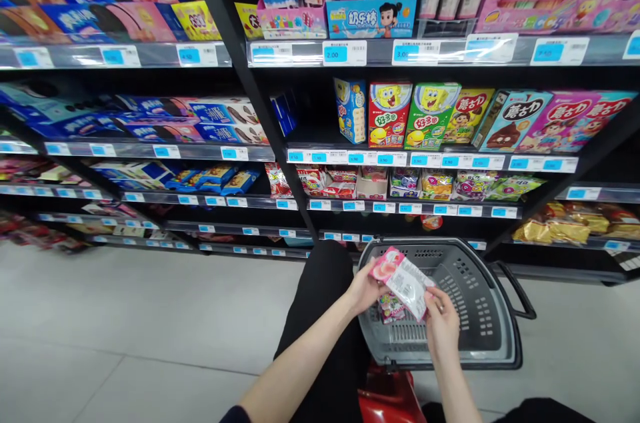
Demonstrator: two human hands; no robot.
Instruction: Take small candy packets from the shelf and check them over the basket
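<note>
Left fingers (381,289) and right fingers (441,298) pinching pink-and-white packet (407,282), grey basket (475,330) beneath

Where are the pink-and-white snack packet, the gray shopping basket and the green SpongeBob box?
Pink-and-white snack packet (406,283), head view: white printed panel.
Gray shopping basket (473,294), head view: perforated inner wall.
Green SpongeBob box (430,118), head view: middle of front face.

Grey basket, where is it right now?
In the head view, the basket is right of centre, low down, beside the black-clad knee and under the packet that the left hand and right hand hold.
</note>
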